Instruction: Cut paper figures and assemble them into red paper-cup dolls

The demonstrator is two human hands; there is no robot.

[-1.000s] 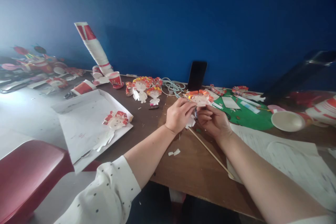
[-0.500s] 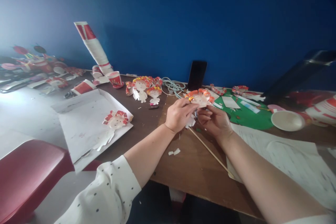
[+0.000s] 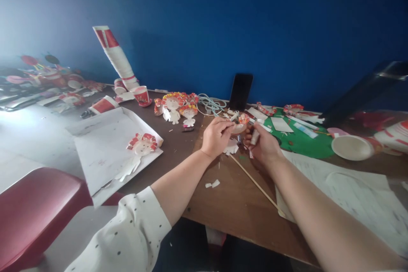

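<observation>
My left hand (image 3: 217, 137) pinches a paper-cup doll head (image 3: 239, 128), a pale piece with curled red and orange strips along its top; it is tilted, so its face is hidden from me. Just to its right, my right hand (image 3: 264, 143) is closed around a small pale cylindrical piece (image 3: 254, 137) whose kind I cannot make out. Below the hands, a white paper cutout (image 3: 231, 147) lies on the brown table, beside the upper end of a thin wooden stick (image 3: 255, 182).
Finished-looking paper dolls (image 3: 172, 104) stand at the back. A phone (image 3: 241, 91) leans on the blue wall near a coiled cable (image 3: 212, 104). Left are a white tray (image 3: 98, 148) with a doll and a tall cup stack (image 3: 117, 61). Right are green paper (image 3: 318, 144) and a cup (image 3: 352, 148).
The doll head has tipped from facing me to nearly edge-on. My right hand has come off it slightly to the right, and a small pale piece now shows in its fingers.
</observation>
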